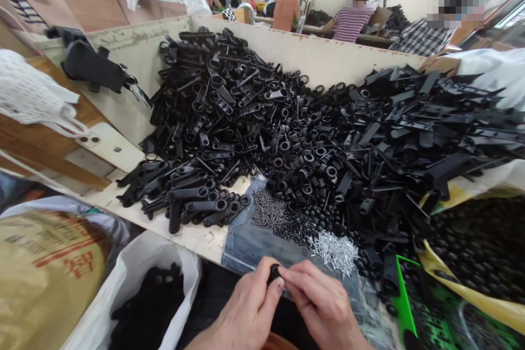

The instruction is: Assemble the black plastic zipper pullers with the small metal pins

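Note:
At the table's near edge, my left hand [252,306] grips a small round black plastic part [274,270] between thumb and forefinger. The fingertips of my right hand [324,298] are pinched together against the same part from the right; whether a tiny piece sits between them is hidden. Just beyond my hands, a heap of silver pins [335,251] and a heap of small grey screws or springs [268,210] lie on a dark mat [250,243]. To the left, black plastic handles with ringed ends [200,199] lie stacked.
Black rings [285,146] and flat black pieces [410,131] are piled behind. At right stand a green crate [404,301] and a yellow-edged bag of black balls [484,240]. A white bag [191,268], a phone [112,147] and a yellow sack [45,268] are left. Several people sit beyond.

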Demonstrator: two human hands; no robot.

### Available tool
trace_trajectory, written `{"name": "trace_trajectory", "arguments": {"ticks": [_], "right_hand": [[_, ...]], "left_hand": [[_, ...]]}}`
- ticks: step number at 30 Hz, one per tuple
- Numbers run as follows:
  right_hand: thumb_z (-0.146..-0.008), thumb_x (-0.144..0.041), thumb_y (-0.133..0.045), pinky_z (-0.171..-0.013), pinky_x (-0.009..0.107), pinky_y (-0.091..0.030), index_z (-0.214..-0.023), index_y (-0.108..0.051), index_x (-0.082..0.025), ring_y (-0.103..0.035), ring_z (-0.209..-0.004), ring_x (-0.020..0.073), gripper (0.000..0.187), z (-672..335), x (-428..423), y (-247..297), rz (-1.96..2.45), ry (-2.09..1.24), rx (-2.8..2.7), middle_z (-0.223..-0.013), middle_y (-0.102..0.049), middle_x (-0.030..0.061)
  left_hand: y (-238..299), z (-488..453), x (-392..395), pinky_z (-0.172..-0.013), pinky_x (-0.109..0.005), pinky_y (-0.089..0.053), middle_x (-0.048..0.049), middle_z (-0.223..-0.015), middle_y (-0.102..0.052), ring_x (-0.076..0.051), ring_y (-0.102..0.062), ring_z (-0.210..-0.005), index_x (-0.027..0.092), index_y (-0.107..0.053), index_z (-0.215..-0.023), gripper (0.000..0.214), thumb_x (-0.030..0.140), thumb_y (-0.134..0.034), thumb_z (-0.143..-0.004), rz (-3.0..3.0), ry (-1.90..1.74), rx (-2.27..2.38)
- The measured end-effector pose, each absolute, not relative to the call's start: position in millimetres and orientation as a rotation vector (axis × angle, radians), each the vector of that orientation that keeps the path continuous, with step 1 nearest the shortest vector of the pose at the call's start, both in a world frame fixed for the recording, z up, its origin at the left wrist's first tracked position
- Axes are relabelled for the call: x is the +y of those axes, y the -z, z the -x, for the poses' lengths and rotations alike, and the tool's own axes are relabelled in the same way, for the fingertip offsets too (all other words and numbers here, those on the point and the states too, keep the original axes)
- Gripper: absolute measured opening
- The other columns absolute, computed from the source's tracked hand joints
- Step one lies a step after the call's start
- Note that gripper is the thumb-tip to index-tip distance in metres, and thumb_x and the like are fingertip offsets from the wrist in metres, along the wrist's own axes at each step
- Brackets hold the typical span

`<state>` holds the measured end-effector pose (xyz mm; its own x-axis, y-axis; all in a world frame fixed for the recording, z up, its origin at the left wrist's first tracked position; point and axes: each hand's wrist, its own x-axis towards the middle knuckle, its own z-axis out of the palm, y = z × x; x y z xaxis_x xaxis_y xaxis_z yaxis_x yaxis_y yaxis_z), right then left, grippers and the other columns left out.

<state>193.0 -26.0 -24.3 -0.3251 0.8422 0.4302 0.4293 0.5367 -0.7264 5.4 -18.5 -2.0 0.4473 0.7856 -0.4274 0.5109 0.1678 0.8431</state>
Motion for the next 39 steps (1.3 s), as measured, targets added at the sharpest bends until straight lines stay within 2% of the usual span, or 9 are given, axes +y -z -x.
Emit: {"name": "trace_trajectory", "arguments": {"ticks": [12, 18, 23, 26, 29, 33, 35, 37, 39], "right_hand": [[-0.100, -0.013, -0.059, -0.062, 0.021, -0.054, -0.127, -0.070, -0.027, -0.066, -0.071, 0.0147, 0.033, -198.5, -36.3, 17.6, 1.072, -0.854, -1.835, -0.085, -0.068, 0.0026], [-0.099, -0.034, -0.063, -0.051, 0.021, -0.042, -0.150, -0.051, -0.031, -0.050, -0.054, 0.0114, 0.053, -190.2, -45.8, 25.0, 1.350, -1.239, -1.427, -0.066, -0.051, -0.0073], [-0.094, -0.046, -0.067, -0.053, 0.023, -0.038, -0.125, -0.073, -0.023, -0.047, -0.052, 0.0102, 0.039, -176.1, -46.0, 26.1, 1.290, -1.531, -1.267, -0.062, -0.049, -0.0065], [-0.090, -0.051, -0.070, -0.054, 0.023, -0.040, -0.123, -0.074, -0.022, -0.048, -0.055, 0.0104, 0.044, -169.1, -38.9, 27.3, 1.281, -1.559, -1.129, -0.066, -0.056, -0.0047], [-0.085, -0.057, -0.074, -0.051, 0.022, -0.039, -0.124, -0.071, -0.021, -0.043, -0.054, 0.0091, 0.054, -164.1, -28.0, 31.8, 1.302, -1.556, -0.960, -0.074, -0.061, -0.0027], [-0.082, -0.060, -0.075, -0.053, 0.023, -0.041, -0.112, -0.077, -0.017, -0.045, -0.056, 0.0107, 0.053, -162.9, -13.2, 38.1, 1.340, -1.478, -0.969, -0.070, -0.061, -0.0015], [-0.085, -0.059, -0.073, -0.058, 0.026, -0.045, -0.111, -0.078, -0.017, -0.052, -0.061, 0.0131, 0.049, -164.9, -7.6, 38.0, 1.356, -1.451, -1.062, -0.075, -0.065, 0.0011], [-0.091, -0.056, -0.067, -0.066, 0.028, -0.049, -0.111, -0.079, -0.019, -0.059, -0.069, 0.0162, 0.044, -167.5, -3.1, 35.3, 1.343, -1.387, -1.219, -0.080, -0.067, 0.0030], [-0.097, -0.053, -0.060, -0.071, 0.030, -0.051, -0.111, -0.080, -0.020, -0.063, -0.075, 0.0180, 0.041, -169.5, 0.6, 31.0, 1.304, -1.326, -1.375, -0.082, -0.066, 0.0034]], "left_hand": [[-4.7, 0.0, -19.2, -0.085, -0.030, -0.044, -0.0005, -0.081, -0.061, -0.019, -0.057, -0.083, 0.023, -0.057, -0.116, 0.040, 0.050, -0.029, -0.104, -1.459, -0.295, 1.087], [-7.7, 7.2, -25.5, -0.078, -0.029, -0.045, -0.0016, -0.080, -0.062, -0.018, -0.057, -0.077, 0.022, -0.056, -0.123, 0.043, 0.053, -0.032, -0.105, -1.385, -0.355, 0.954], [5.2, 13.6, -29.2, -0.069, -0.027, -0.045, 0.0011, -0.070, -0.059, -0.016, -0.055, -0.064, 0.020, -0.056, -0.120, 0.037, 0.043, -0.030, -0.107, -1.450, -0.328, 0.924], [14.6, 12.0, -22.5, -0.082, -0.033, -0.050, -0.0088, -0.098, -0.072, -0.022, -0.067, -0.087, 0.023, -0.060, -0.126, 0.033, 0.028, -0.036, -0.105, -1.663, -0.365, 1.089], [17.3, 8.7, -12.8, -0.098, -0.046, -0.047, -0.0164, -0.121, -0.070, -0.032, -0.065, -0.109, 0.022, -0.065, -0.129, 0.042, 0.014, -0.038, -0.097, -1.858, -0.375, 1.273], [12.5, 7.6, -5.3, -0.110, -0.045, -0.040, -0.0128, -0.135, -0.065, -0.030, -0.056, -0.127, 0.023, -0.058, -0.136, 0.045, 0.017, -0.050, -0.092, -1.624, -0.450, 1.293], [10.8, 8.0, -3.9, -0.100, -0.038, -0.046, -0.0100, -0.127, -0.067, -0.026, -0.061, -0.116, 0.021, -0.060, -0.128, 0.041, 0.021, -0.059, -0.088, -1.363, -0.460, 1.280], [10.3, 8.3, -3.7, -0.078, -0.032, -0.050, -0.0060, -0.100, -0.070, -0.021, -0.064, -0.087, 0.017, -0.060, -0.122, 0.039, 0.028, -0.064, -0.085, -1.133, -0.427, 1.221], [9.7, 8.3, -5.1, -0.062, -0.028, -0.044, 0.0010, -0.075, -0.064, -0.015, -0.055, -0.064, 0.012, -0.054, -0.131, 0.055, 0.038, -0.068, -0.084, -0.936, -0.409, 1.137]]}}
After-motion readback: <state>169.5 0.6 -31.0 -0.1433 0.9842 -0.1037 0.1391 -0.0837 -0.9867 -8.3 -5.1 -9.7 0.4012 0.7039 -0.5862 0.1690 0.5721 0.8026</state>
